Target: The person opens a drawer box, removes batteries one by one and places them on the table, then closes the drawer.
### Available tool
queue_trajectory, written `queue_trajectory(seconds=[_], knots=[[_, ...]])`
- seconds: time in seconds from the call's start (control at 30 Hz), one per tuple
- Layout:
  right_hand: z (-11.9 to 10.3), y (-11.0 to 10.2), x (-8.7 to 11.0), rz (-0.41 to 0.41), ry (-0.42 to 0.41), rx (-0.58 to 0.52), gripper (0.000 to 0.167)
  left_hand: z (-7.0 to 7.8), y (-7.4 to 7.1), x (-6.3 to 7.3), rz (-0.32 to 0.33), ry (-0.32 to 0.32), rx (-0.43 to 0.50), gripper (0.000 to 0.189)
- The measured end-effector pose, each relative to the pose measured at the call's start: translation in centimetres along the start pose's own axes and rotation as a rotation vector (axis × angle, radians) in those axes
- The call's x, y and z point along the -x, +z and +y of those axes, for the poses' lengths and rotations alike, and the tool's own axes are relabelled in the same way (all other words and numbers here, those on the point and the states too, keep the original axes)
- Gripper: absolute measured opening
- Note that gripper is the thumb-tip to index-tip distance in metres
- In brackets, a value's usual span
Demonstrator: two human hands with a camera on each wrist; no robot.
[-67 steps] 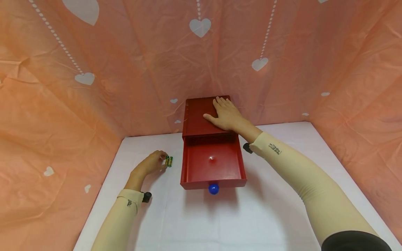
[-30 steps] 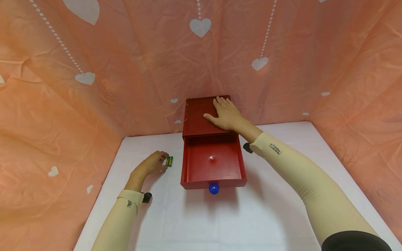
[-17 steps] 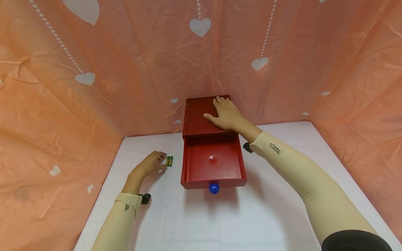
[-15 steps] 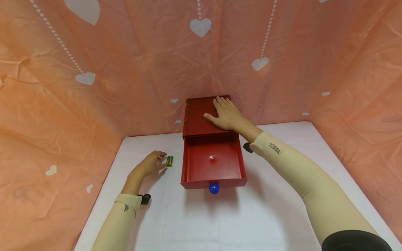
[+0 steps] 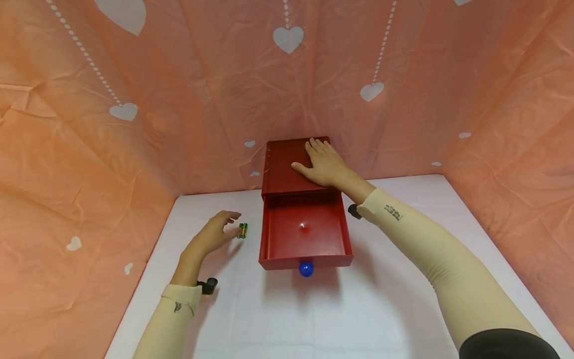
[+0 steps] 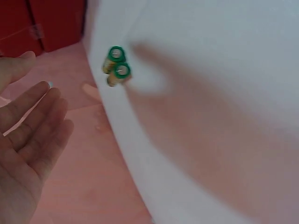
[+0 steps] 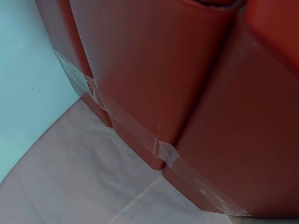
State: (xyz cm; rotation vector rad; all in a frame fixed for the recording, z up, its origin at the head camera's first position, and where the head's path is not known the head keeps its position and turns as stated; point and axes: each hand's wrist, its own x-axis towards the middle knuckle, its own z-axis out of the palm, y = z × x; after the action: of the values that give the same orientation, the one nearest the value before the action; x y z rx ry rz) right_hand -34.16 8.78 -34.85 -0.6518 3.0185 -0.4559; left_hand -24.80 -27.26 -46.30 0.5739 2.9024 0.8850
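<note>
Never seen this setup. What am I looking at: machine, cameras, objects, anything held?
No machine: these are a person's two bare hands. The wide view comes from a head-worn camera; the two close ones from cameras on the wrists. On the white surface sit a red box, its drawer open with a blue knob in front, and two green-ended batteries side by side. The right hand rests on top of the box. The left hand is beside the batteries; its fingers hold nothing.
</note>
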Motion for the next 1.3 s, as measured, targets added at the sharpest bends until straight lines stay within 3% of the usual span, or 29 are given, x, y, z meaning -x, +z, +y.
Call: queue_trajectory(seconds=[0.23, 0.57, 0.9, 1.3], knots=[[-0.1, -0.1, 0.1, 0.009, -0.002, 0.007, 0.090, 1.5, -0.6, 0.4, 0.071, 0.055, -0.039, 0.043], [0.0, 0.0, 0.0, 0.003, 0.002, 0.012, 0.090, 3.9, -1.4, 1.1, 0.108, 0.021, -0.004, 0.043], [0.0, -0.2, 0.0, -0.001, -0.007, 0.008, 0.092, 5.8, -2.1, 1.7, 0.160, 0.032, 0.013, 0.041], [-0.1, -0.2, 0.0, 0.001, -0.012, 0.007, 0.091, 9.5, -3.0, 3.0, 0.167, 0.076, 0.117, 0.043]])
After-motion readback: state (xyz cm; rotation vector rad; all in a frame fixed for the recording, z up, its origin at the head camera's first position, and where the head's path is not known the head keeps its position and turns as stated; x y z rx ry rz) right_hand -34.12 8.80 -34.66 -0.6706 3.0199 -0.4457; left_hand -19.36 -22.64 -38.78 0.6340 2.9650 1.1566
